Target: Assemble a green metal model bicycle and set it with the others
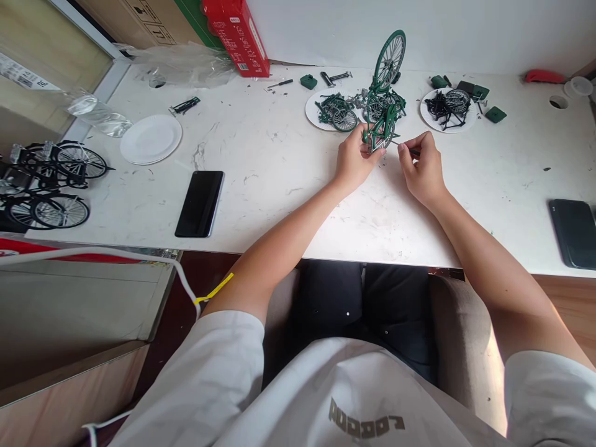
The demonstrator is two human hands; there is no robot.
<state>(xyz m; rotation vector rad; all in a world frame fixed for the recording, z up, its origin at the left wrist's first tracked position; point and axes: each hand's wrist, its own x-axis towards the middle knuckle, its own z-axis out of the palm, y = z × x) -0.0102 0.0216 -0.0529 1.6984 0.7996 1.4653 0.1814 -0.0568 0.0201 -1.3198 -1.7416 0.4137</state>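
A green model bicycle is tilted up over the table, one wheel raised toward the wall. My left hand grips its lower end, fingers wrapped around the frame near the lower wheel. Just to the right, my right hand is closed on a thin dark screwdriver, whose tip points at the lower part of the bicycle. Behind my left hand, a white plate holds green bicycle parts. Another white plate on the right carries black parts and a small wheel.
Black model bicycles stand at the left edge. A dark phone lies left of my arm, another at the far right. Stacked white plates, a red box and plastic wrap are at the back left.
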